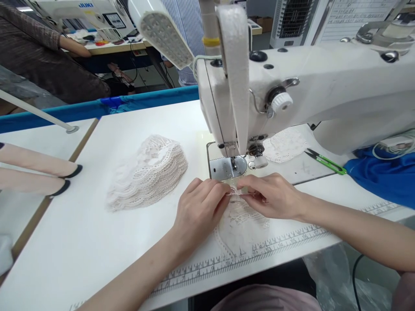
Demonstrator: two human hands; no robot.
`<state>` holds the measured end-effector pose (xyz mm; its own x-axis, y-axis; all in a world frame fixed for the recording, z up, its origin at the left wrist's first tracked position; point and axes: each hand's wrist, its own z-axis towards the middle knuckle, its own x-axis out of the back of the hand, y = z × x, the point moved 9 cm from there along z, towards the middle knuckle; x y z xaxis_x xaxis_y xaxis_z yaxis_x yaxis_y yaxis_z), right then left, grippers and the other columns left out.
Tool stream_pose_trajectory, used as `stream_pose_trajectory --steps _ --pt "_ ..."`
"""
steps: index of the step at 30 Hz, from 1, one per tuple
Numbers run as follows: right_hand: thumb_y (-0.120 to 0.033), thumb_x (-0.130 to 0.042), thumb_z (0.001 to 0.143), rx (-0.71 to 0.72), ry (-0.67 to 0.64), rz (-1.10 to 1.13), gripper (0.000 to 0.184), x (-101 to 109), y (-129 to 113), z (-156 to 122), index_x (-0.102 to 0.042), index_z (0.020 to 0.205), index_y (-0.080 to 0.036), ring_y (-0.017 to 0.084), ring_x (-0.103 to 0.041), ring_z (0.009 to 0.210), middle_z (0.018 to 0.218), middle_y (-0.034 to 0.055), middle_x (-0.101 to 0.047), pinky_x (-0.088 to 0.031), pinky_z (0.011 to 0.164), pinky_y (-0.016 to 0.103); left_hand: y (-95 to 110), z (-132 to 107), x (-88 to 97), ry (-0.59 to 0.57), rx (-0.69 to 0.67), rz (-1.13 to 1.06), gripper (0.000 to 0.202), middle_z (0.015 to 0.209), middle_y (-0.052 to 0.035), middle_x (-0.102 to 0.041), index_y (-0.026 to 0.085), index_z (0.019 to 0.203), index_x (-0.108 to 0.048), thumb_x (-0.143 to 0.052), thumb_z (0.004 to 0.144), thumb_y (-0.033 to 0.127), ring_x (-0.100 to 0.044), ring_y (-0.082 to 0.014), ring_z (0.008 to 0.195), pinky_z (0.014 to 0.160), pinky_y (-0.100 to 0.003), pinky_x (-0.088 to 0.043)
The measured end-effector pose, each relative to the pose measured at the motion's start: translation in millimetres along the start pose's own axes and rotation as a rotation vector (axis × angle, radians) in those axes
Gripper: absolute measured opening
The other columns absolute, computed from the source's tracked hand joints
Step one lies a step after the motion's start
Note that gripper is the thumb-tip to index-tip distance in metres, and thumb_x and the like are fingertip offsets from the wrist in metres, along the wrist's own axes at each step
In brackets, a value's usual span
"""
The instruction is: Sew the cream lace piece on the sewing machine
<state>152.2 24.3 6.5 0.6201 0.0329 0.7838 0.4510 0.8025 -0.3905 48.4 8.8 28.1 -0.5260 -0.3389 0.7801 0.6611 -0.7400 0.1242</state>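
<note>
A white lace piece [240,224] lies flat on the sewing table, its top edge just in front of the presser foot [233,164] of a white sewing machine [324,95]. My left hand [197,211] pinches the lace's top edge from the left, fingers closed on it. From the right, my right hand [269,196] pinches the same edge, fingertips meeting those of the left. A stack of similar lace pieces [147,172] sits to the left of my hands.
Green thread snips [326,160] and more lace [285,144] lie behind the needle. Blue cloth [382,177] is at the right. A printed ruler [259,252] runs along the table's front edge. A lamp head [165,36] hangs above. Another person sits at the far left.
</note>
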Motion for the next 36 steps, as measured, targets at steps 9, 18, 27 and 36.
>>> stream_pose_trajectory --steps 9,18,27,36 --pt "-0.011 -0.043 0.088 0.039 0.001 -0.016 0.02 1.1 -3.4 0.9 -0.049 0.106 -0.018 0.006 -0.044 0.045 0.062 -0.0085 -0.059 -0.032 0.043 0.017 1.5 0.6 1.1 0.005 -0.003 -0.002 0.009 0.069 0.0023 -0.06 0.018 0.087 -0.051 -0.054 0.09 0.01 -0.053 -0.0113 0.059 0.057 -0.027 -0.036" --pt "-0.014 -0.047 0.093 0.063 0.147 -0.065 0.015 11.4 -3.8 -0.2 -0.059 0.102 -0.017 0.005 -0.06 0.056 0.069 -0.0054 -0.068 -0.043 0.047 0.015 4.4 -0.4 2.7 0.014 -0.053 0.006 0.01 0.066 0.0031 -0.061 0.018 0.088 -0.051 -0.055 0.09 0.01 -0.053 -0.0108 0.056 0.056 -0.028 -0.035" --pt "-0.01 -0.056 0.088 0.492 0.297 -0.411 0.014 29.6 -47.9 -9.5 -0.068 0.08 -0.012 0.005 -0.046 0.047 0.056 -0.0052 -0.061 -0.034 0.039 0.02 -0.5 -2.5 -0.4 -0.009 0.051 -0.116 0.021 0.078 0.0001 -0.068 0.017 0.11 -0.056 -0.056 0.09 0.01 -0.059 -0.0103 0.063 0.059 -0.026 -0.042" --pt "-0.016 -0.058 0.09 0.151 -0.071 0.106 0.012 41.0 -34.6 5.5 -0.067 0.083 -0.014 0.005 -0.047 0.047 0.057 -0.0056 -0.058 -0.036 0.044 0.019 -2.4 -3.5 -17.1 -0.344 0.428 -0.688 0.009 0.066 0.0051 -0.067 0.021 0.078 -0.067 -0.065 0.084 0.016 -0.058 -0.0089 0.058 0.052 -0.02 -0.045"
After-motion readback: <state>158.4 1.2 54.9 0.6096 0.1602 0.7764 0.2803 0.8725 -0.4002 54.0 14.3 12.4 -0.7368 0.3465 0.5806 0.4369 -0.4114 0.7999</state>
